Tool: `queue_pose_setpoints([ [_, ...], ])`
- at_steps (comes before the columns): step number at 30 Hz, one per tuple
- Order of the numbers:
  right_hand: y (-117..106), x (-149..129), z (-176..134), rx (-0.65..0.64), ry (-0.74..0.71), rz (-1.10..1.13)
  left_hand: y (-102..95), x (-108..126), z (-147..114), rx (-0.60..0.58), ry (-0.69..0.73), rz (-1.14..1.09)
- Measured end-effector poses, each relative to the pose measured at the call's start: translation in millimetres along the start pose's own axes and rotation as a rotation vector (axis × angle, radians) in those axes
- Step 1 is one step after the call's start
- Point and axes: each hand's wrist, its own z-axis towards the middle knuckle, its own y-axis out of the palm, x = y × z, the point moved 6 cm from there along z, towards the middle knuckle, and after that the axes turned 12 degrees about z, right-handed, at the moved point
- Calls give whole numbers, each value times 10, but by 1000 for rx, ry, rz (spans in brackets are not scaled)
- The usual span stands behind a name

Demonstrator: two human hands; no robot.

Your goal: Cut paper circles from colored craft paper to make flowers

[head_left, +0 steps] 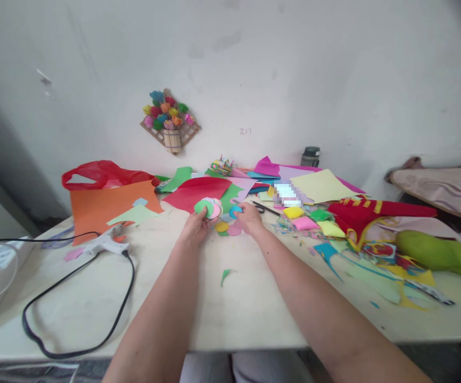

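Note:
Near the middle of the table, my left hand (197, 224) is closed around a fanned bunch of paper circles (215, 208) in green, pink and white. To its right, my right hand (251, 217) pinches a blue paper circle (235, 211). Below and between the hands lie loose paper circles (222, 227) in yellow, green and pink. Black-handled scissors (259, 207) appear to lie just behind my right hand, partly hidden. A small green paper scrap (225, 275) rests between my forearms.
A white glue gun (108, 242) with a looping black cord and a power strip (2, 260) are at the left. Behind are orange paper (106, 205), red paper (198, 191) and a red bag (106, 173). Scraps, a red cloth piece (358, 215) and a green object (437, 252) crowd the right.

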Motion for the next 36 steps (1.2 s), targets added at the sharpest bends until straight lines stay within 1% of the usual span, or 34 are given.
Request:
queue_pose_setpoints([
  [2,7,-15,-15,-26,-33,-50,8,-1,-6,-20,8,9],
  [5,-53,-122,-51,77,-152,-84,17,-8,-10,-48,16,22],
  [8,-63,-245,-92,129,-280,2,30,-14,-13,-72,18,33],
  [10,-36,-303,-114,124,-347,60,39,-14,-16,-82,21,34],
  [12,-5,-329,-129,116,-378,96,52,-11,-21,-96,28,32],
  [20,66,-291,-118,89,-341,132,83,-10,-37,-107,26,58],
  [29,78,-250,-90,66,-297,246,78,-13,-47,-109,21,61],
  [36,113,-236,-93,70,-276,212,102,-4,-68,-98,0,57],
])
